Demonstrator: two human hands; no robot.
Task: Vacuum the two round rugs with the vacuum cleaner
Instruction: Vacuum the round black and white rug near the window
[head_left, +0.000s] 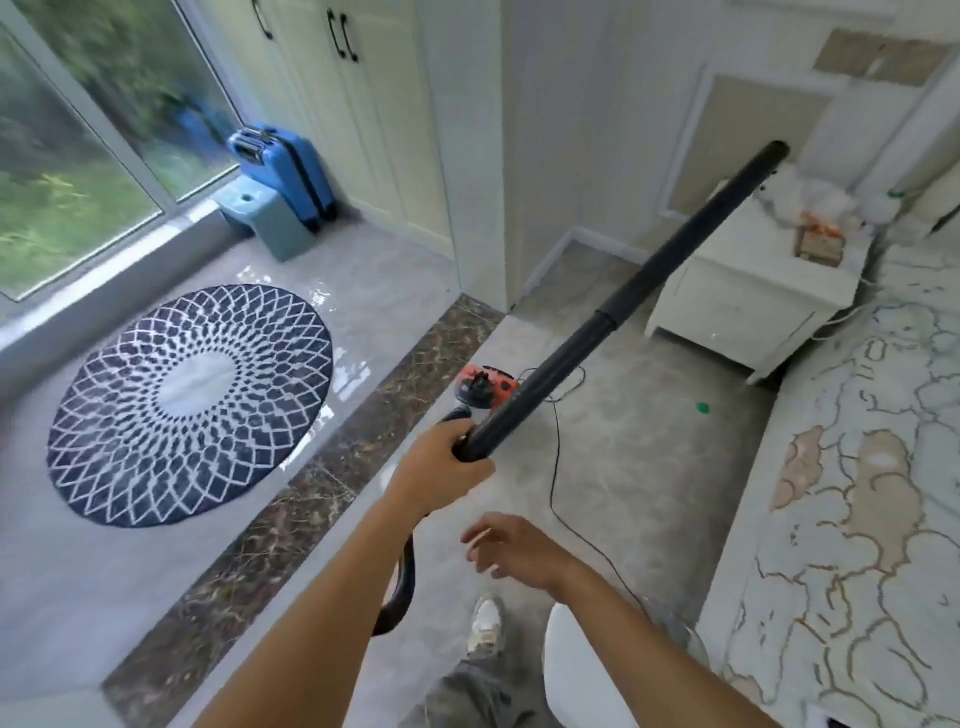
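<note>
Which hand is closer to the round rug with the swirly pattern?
Left. The left hand grips the black vacuum tube, off to the right of the round rug. The right hand is open, farther right of the rug, holding nothing.

Home bedroom. A bed (857, 519) with a patterned cover is seen just right of the right hand (511, 551), a white nightstand (753, 301) beyond it. Wardrobe doors (363, 104), a large window (78, 156), a blue suitcase (280, 166) and a stool (265, 218) are seen ahead-left of the left hand (441, 462). A round rug (192, 405) is laid on tiled floor (649, 467) to its left.
</note>
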